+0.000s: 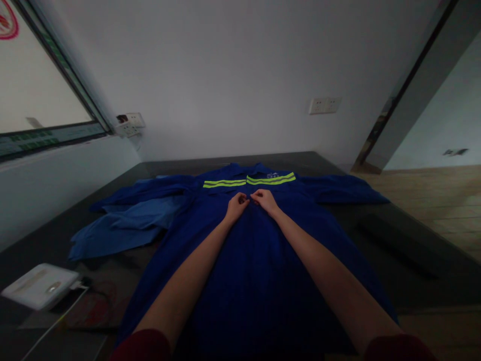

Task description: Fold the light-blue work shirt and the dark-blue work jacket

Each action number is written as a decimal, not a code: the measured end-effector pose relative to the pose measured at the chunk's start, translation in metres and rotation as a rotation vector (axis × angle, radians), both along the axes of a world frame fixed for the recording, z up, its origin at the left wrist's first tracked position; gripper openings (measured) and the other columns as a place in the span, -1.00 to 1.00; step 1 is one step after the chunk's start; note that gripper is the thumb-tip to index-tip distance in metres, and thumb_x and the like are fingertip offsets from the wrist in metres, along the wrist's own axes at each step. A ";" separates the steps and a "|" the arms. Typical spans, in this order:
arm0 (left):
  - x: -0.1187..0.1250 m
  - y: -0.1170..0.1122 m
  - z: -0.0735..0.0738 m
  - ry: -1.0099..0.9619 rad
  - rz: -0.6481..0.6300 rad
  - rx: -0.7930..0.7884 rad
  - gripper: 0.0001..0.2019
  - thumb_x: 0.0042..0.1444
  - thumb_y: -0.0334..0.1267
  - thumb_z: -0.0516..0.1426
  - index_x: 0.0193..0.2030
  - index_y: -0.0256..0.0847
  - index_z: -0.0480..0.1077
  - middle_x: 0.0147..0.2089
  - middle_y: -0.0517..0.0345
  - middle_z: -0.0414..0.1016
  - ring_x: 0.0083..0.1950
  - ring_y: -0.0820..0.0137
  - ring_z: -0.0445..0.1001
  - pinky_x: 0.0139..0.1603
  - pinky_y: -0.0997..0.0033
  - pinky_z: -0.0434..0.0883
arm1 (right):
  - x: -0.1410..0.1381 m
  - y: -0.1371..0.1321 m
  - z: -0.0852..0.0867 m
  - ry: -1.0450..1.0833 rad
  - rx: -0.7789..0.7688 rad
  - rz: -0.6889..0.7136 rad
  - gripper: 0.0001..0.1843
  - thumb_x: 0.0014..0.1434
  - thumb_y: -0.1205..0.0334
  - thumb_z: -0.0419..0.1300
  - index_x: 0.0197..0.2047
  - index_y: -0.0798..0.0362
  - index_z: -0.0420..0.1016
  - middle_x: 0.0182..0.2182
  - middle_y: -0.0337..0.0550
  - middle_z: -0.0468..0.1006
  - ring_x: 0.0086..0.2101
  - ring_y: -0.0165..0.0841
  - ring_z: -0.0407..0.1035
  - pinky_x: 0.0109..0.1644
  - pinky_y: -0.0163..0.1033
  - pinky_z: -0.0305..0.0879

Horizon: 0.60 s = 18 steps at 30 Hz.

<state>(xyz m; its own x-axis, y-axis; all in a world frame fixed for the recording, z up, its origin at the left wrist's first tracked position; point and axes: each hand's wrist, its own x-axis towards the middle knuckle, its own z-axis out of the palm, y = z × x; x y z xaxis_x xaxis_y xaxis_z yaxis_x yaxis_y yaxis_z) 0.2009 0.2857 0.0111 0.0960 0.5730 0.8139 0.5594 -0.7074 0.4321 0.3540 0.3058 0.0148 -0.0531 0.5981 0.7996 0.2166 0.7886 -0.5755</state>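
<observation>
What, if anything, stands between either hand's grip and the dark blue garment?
Nothing visible: the left hand and right hand are at the dark blue garment, below its yellow stripes. Lighter blue cloth lies to the left.

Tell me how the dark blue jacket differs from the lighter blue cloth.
The jacket is spread out; the cloth lies rumpled, partly under a jacket sleeve. The jacket has yellow-green stripes; none show on the cloth. The left hand and right hand are on the jacket; neither touches the cloth. Both pieces are blue and lie on the dark table.
</observation>
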 end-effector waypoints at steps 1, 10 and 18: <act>0.000 0.000 0.000 -0.007 -0.001 0.002 -0.89 0.00 -0.35 0.18 -0.29 -0.23 0.37 -0.39 0.26 0.44 -0.39 0.49 0.37 -0.31 0.52 0.31 | 0.000 -0.001 0.000 -0.006 0.003 0.002 -0.80 -0.01 0.14 0.23 -0.53 0.07 0.40 -0.64 -0.24 0.47 -0.62 -0.42 0.35 -0.53 -0.34 0.29; -0.002 0.003 -0.001 -0.061 0.017 -0.011 -0.95 0.03 -0.31 0.15 -0.38 -0.24 0.40 -0.40 0.21 0.48 -0.34 0.44 0.42 -0.27 0.48 0.33 | 0.003 -0.010 0.003 -0.129 0.093 -0.022 -0.84 0.00 0.17 0.22 -0.50 0.08 0.45 -0.62 -0.25 0.47 -0.58 -0.40 0.37 -0.47 -0.33 0.28; -0.002 0.000 0.002 -0.061 0.014 -0.011 -0.84 0.12 -0.28 0.08 -0.40 -0.25 0.43 -0.40 0.17 0.51 -0.31 0.40 0.44 -0.25 0.46 0.33 | 0.012 -0.008 0.004 -0.192 0.144 -0.206 -0.80 0.10 0.18 0.15 -0.46 0.08 0.48 -0.56 -0.20 0.51 -0.53 -0.38 0.37 -0.40 -0.32 0.23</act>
<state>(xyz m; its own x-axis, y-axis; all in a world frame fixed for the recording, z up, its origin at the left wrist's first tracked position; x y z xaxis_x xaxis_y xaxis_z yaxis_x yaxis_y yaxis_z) 0.1992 0.2853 0.0134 0.0390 0.5828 0.8117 0.5415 -0.6950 0.4731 0.3661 0.2975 0.0192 -0.1005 0.4932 0.8641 0.4745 0.7871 -0.3941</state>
